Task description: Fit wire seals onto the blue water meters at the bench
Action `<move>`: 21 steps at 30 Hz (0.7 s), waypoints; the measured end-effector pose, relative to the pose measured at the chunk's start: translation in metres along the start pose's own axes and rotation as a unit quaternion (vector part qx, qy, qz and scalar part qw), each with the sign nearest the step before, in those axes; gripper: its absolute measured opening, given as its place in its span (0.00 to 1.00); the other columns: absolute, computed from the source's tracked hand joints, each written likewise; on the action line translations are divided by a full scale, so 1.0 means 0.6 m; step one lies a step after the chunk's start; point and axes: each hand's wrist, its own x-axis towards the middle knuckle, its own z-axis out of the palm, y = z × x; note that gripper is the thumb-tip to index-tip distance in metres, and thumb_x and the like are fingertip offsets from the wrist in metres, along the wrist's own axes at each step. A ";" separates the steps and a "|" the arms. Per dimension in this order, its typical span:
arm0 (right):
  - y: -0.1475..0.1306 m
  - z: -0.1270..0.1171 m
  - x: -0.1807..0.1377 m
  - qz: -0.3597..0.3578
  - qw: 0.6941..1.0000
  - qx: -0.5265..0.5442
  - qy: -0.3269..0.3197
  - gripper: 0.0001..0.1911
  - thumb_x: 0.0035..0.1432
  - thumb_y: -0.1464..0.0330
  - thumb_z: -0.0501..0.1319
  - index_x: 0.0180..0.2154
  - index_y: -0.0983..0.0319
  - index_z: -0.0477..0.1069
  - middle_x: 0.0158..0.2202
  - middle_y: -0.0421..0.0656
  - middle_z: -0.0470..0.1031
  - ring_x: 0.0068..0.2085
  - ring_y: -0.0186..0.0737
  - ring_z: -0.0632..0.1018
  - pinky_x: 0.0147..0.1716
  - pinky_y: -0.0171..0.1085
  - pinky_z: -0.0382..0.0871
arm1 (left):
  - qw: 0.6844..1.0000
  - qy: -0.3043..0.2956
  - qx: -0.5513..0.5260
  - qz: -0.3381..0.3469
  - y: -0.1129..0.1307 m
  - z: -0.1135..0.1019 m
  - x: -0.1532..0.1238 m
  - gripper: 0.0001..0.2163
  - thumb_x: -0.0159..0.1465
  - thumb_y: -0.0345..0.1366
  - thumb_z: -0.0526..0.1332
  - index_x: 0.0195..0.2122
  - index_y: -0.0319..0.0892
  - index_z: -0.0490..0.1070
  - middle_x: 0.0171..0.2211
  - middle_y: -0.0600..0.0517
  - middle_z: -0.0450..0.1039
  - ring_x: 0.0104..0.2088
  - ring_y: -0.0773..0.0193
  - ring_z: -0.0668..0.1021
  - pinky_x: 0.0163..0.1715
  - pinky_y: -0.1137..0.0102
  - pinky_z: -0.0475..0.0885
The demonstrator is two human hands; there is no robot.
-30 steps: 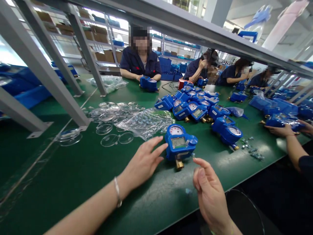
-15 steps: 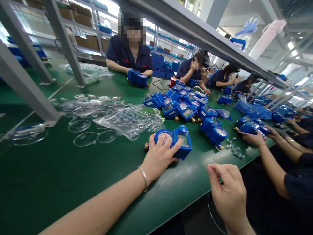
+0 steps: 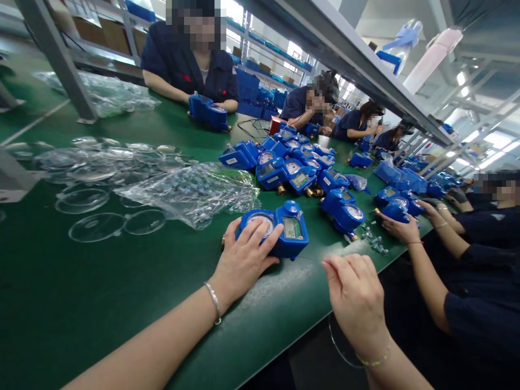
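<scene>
A blue water meter point(image 3: 289, 234) with a round dial and a small screen lies on the green table point(image 3: 101, 292) in front of me. My left hand point(image 3: 242, 261) rests on its dial end and grips it. My right hand point(image 3: 354, 295) hovers at the table's near edge, just right of the meter, with its fingers curled in; whether it pinches something small is hidden. A clear bag of small parts point(image 3: 190, 194) lies just behind the meter.
Several blue meters point(image 3: 292, 168) are heaped at mid-table, with clear round covers point(image 3: 97, 226) scattered on the left. A co-worker's hands point(image 3: 400, 227) hold a meter at my right. Other people sit across the table. A grey frame post point(image 3: 57, 54) stands far left.
The meter was turned from upright to lying sideways, and my left hand closed over its dial end. My right hand drew its fingers in. My view swung to the right.
</scene>
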 end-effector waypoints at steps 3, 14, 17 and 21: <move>-0.001 0.004 0.003 -0.004 1.000 -0.008 -0.009 0.07 0.60 0.68 0.55 0.36 0.62 0.70 0.28 0.44 0.67 0.32 0.41 0.66 0.35 0.40 0.60 | 1.000 0.007 -0.008 0.002 -0.004 0.002 -0.002 0.26 0.59 0.42 0.59 0.58 0.46 0.56 0.52 0.44 0.64 0.56 0.51 0.62 0.57 0.48 0.44; -0.005 0.006 0.006 -0.003 1.000 -0.008 -0.016 0.07 0.60 0.69 0.55 0.36 0.62 0.71 0.27 0.43 0.67 0.31 0.40 0.66 0.35 0.40 0.61 | 0.999 0.035 -0.012 0.004 -0.008 0.014 -0.005 0.26 0.57 0.45 0.60 0.56 0.47 0.58 0.52 0.44 0.65 0.55 0.51 0.63 0.58 0.48 0.44; -0.007 -0.001 0.005 0.003 1.000 -0.005 -0.015 0.06 0.60 0.69 0.56 0.36 0.63 0.71 0.27 0.43 0.67 0.31 0.39 0.66 0.35 0.40 0.61 | 0.999 0.037 -0.009 0.003 -0.007 0.015 -0.005 0.26 0.58 0.46 0.59 0.56 0.48 0.58 0.51 0.44 0.65 0.55 0.52 0.63 0.58 0.48 0.44; -0.008 -0.004 0.005 0.004 1.000 -0.007 -0.018 0.06 0.60 0.70 0.56 0.35 0.63 0.71 0.28 0.43 0.67 0.31 0.39 0.66 0.35 0.40 0.61 | 0.999 0.035 -0.008 0.002 -0.007 0.015 -0.005 0.25 0.58 0.46 0.59 0.56 0.48 0.58 0.52 0.44 0.65 0.55 0.51 0.63 0.58 0.48 0.45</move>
